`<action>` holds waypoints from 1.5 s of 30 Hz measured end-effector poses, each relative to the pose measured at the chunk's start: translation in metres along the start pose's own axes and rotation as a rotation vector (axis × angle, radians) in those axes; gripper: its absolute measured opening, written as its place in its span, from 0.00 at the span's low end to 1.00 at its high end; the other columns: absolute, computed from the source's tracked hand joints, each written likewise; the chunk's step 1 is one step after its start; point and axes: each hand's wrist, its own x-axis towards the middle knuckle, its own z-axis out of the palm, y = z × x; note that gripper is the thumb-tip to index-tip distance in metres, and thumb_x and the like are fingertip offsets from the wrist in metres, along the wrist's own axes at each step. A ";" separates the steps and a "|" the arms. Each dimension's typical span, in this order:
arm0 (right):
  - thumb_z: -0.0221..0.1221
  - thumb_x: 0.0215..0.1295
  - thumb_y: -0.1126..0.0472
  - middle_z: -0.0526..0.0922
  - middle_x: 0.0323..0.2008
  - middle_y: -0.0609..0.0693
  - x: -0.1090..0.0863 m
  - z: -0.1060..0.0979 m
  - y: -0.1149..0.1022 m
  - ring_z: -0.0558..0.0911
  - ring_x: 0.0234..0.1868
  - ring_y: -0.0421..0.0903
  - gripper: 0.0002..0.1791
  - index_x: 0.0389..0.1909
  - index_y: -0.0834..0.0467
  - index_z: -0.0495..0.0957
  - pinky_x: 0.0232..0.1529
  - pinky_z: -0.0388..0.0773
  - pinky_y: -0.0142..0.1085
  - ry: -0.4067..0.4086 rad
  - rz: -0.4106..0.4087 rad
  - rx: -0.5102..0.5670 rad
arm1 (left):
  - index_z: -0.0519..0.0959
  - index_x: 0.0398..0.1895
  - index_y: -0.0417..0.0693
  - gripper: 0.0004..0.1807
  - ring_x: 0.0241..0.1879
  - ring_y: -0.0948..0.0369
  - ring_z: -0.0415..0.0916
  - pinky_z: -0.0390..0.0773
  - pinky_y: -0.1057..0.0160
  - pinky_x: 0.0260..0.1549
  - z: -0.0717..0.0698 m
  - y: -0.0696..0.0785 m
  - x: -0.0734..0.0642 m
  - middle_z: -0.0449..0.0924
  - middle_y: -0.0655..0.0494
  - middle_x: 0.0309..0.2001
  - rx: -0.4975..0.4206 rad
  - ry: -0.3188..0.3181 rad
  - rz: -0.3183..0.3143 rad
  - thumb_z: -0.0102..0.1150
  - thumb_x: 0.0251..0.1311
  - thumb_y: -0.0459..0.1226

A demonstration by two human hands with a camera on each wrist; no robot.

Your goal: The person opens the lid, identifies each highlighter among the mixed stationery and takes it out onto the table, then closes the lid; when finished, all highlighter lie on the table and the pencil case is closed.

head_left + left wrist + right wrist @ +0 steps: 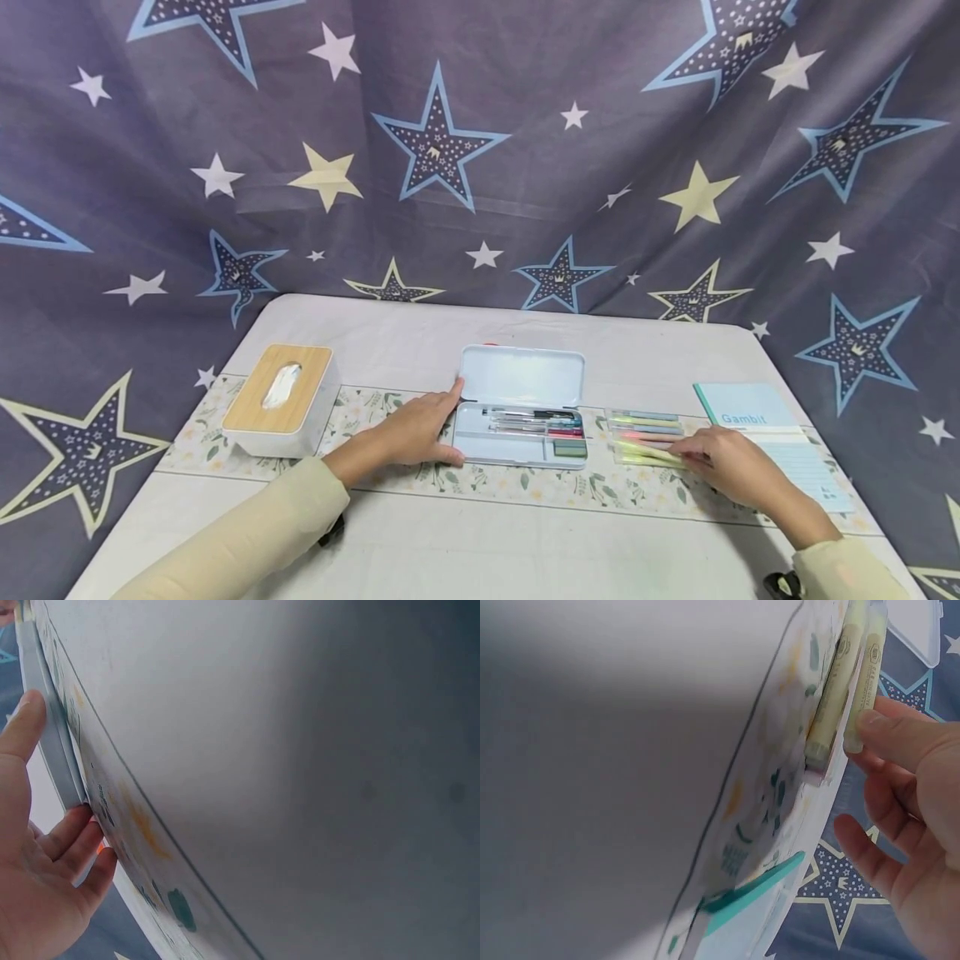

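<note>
A light blue pencil case (520,433) lies with its lid (522,375) raised, holding several pens (536,421) and a dark green block (570,448). My left hand (424,427) rests at its left end, thumb by the front corner and fingers spread toward the hinge. In the left wrist view, the fingertips touch the case's side (56,742). To the right, my right hand (731,467) pinches the end of a yellow highlighter (867,682) between thumb and fingers. Another yellow highlighter (836,697) lies right beside it, among several in a clear tray (617,457).
A white tissue box (300,400) with a wooden top stands at the left. Light blue notebooks (757,406) lie at the right, beyond my right hand. A floral strip (600,496) crosses the white table, and a star-patterned curtain (525,150) hangs behind.
</note>
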 end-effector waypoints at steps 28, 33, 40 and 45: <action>0.74 0.50 0.69 0.86 0.32 0.36 -0.013 0.004 0.009 0.76 0.31 0.26 0.17 0.38 0.47 0.89 0.28 0.75 0.29 -0.030 -0.017 0.102 | 0.40 0.83 0.39 0.69 0.74 0.44 0.65 0.65 0.45 0.73 0.001 0.000 0.000 0.63 0.38 0.75 -0.007 -0.001 -0.009 0.68 0.53 0.66; 0.75 0.46 0.71 0.84 0.30 0.33 -0.012 0.006 0.008 0.73 0.30 0.25 0.18 0.36 0.46 0.89 0.26 0.73 0.29 0.019 -0.027 0.071 | 0.40 0.83 0.39 0.69 0.74 0.44 0.64 0.64 0.45 0.74 0.000 0.000 0.000 0.63 0.38 0.76 -0.003 -0.001 -0.010 0.68 0.53 0.66; 0.76 0.47 0.69 0.83 0.30 0.33 -0.012 0.008 0.006 0.74 0.30 0.26 0.18 0.35 0.44 0.89 0.26 0.74 0.28 0.009 0.014 0.049 | 0.41 0.83 0.38 0.69 0.74 0.44 0.65 0.65 0.45 0.73 0.000 0.000 0.001 0.63 0.37 0.75 0.003 0.004 -0.001 0.68 0.53 0.66; 0.77 0.48 0.67 0.81 0.29 0.31 -0.012 0.007 0.003 0.75 0.29 0.28 0.16 0.32 0.41 0.88 0.27 0.75 0.29 -0.032 0.069 0.022 | 0.42 0.82 0.36 0.68 0.73 0.43 0.66 0.66 0.45 0.72 0.000 0.001 0.000 0.64 0.35 0.74 -0.014 0.012 0.013 0.69 0.53 0.65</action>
